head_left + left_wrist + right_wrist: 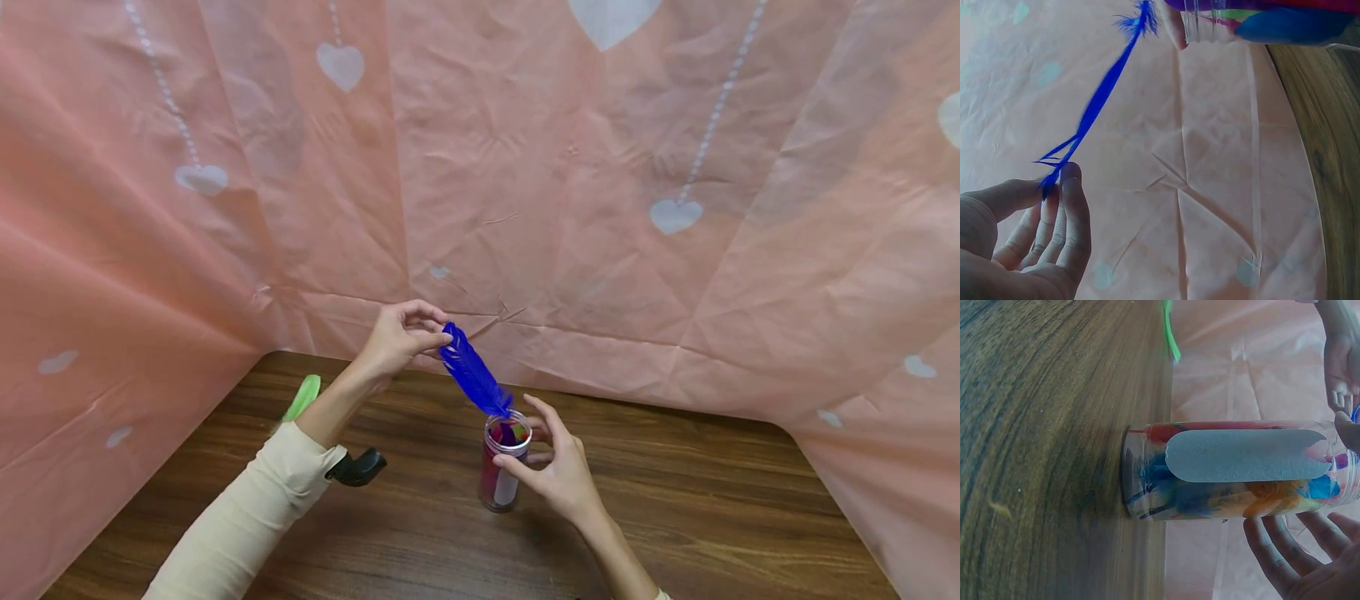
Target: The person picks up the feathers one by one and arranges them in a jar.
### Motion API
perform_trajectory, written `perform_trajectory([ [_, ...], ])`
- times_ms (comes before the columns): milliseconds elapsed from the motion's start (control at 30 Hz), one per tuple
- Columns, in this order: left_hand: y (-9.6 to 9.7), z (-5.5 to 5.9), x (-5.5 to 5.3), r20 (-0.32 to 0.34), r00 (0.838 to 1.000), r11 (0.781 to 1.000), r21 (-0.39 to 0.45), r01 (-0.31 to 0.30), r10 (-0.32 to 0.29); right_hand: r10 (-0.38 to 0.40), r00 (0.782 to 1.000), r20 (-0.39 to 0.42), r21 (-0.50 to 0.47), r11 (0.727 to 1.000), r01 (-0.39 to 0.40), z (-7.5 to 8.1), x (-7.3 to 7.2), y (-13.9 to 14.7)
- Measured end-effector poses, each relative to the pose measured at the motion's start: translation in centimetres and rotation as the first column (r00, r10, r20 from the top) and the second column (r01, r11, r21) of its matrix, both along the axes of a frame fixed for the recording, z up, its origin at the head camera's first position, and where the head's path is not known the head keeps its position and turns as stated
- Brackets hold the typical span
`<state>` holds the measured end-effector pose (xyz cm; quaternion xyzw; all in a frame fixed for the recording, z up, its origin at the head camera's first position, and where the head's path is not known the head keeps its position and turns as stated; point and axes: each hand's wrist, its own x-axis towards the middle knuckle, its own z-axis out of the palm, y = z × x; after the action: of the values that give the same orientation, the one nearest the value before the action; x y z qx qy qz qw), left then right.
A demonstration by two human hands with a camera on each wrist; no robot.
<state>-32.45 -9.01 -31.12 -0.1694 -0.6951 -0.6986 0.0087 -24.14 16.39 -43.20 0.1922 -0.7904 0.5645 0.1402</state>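
My left hand (397, 340) pinches a blue feather (474, 371) by one end between thumb and fingers. The feather slants down to the right, and its fluffy lower end is at the mouth of a clear jar (491, 475). In the left wrist view that fluffy end stands a little apart from the jar's rim. Around the jar's upper part, my right hand (558, 467) holds it with the thumb on one side and fingers on the other. The jar stands upright on the table, with a pale label (1247, 456) and several coloured feathers (1260, 497) inside.
A bright green feather (303, 396) lies on the wooden table (697, 500), partly behind my left forearm. A black device (358, 468) is worn at my left wrist. Pink cloth (525, 208) with pale hearts hangs behind and at both sides of the table.
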Motion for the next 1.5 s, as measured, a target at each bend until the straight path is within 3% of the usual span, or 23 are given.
perform_trajectory([
  [167,0.6,0.3,-0.1,0.002,1.0,1.0,-0.022,-0.006,0.006,0.0,1.0,0.0,0.002,1.0,0.0,0.1,0.0,0.0],
  [367,1.2,0.2,-0.2,-0.042,0.999,0.999,-0.05,0.003,-0.005,-0.004,1.0,0.008,0.0,1.0,0.004,0.2,0.0,-0.1],
  [567,1.6,-0.1,-0.3,-0.081,0.994,0.993,-0.099,0.07,-0.078,-0.009,1.0,0.023,-0.003,1.0,0.009,0.0,0.0,-0.2],
  [900,2.3,-0.6,-0.1,-0.103,0.955,0.95,-0.175,0.257,-0.277,0.008,1.0,0.018,-0.013,1.0,-0.008,0.1,0.0,-0.1],
  [1500,4.2,-2.5,0.7,-0.057,0.929,0.898,-0.285,0.335,-0.365,-0.003,1.0,0.02,-0.007,1.0,0.003,0.1,0.0,-0.1],
])
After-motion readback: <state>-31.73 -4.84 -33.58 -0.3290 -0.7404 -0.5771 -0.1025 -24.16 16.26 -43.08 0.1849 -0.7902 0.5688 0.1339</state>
